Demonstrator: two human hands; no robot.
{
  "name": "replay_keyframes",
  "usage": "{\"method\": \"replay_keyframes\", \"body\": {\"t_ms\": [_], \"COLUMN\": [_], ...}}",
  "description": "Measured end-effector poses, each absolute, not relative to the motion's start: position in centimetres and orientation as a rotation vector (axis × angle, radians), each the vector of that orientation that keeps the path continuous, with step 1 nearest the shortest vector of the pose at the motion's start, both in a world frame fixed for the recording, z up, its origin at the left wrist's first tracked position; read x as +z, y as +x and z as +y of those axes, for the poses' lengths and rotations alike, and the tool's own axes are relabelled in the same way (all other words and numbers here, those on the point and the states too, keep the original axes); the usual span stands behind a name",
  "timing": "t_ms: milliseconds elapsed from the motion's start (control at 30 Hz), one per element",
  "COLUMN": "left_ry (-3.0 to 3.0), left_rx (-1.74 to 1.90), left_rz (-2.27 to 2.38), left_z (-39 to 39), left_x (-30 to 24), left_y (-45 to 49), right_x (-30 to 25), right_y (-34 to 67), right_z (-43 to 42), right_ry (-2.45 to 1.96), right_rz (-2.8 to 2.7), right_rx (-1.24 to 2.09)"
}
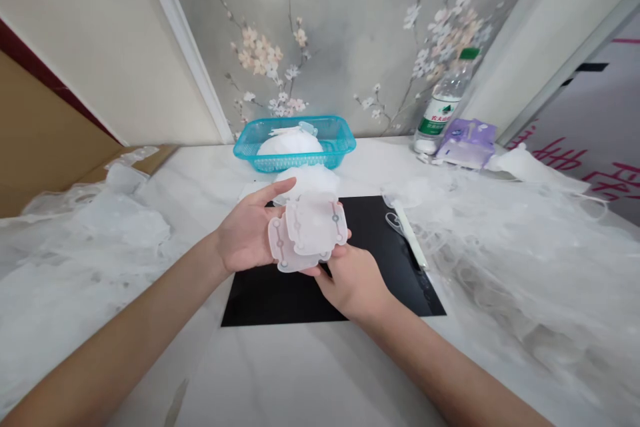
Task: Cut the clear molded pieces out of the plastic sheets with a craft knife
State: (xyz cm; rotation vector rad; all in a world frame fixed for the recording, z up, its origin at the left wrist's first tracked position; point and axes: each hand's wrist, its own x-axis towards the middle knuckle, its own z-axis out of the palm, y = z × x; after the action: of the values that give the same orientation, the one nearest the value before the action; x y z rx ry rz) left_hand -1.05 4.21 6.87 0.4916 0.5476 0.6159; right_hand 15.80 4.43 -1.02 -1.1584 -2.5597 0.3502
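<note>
Two frosted, translucent plastic pieces [316,221] with wavy edges and small round marks along the sides overlap above the black mat. My left hand [247,232] supports them from the left and below, its thumb stretched out toward the far side. At their lower right edge my right hand [357,280] grips with curled fingers, partly hidden behind the pieces. Just beyond the hands lies a white, translucent heap [315,179] whose makeup I cannot make out.
A blue basket [295,164] with white contents stands by the wall. A white-handled tool [411,237] lies on the black mat [285,303]. Piles of translucent plastic flank it left [100,227] and right [540,240]. A water bottle [440,110] and purple packet [467,141] stand back right.
</note>
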Motion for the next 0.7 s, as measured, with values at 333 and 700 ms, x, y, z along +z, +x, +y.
{"method": "replay_keyframes", "body": {"t_ms": [333,700], "left_ry": [0.515,0.507], "left_rx": [0.743,1.081], "left_rz": [0.62,0.809], "left_z": [4.3,4.8], "left_x": [7.3,7.5], "left_y": [-1.3,-2.9], "right_x": [-1.5,-1.1], "right_y": [16.3,17.2], "right_z": [4.8,5.6], "right_ry": [-0.962,-1.092], "right_rz": [-2.243,-1.952], "right_rx": [0.178,0.317]}}
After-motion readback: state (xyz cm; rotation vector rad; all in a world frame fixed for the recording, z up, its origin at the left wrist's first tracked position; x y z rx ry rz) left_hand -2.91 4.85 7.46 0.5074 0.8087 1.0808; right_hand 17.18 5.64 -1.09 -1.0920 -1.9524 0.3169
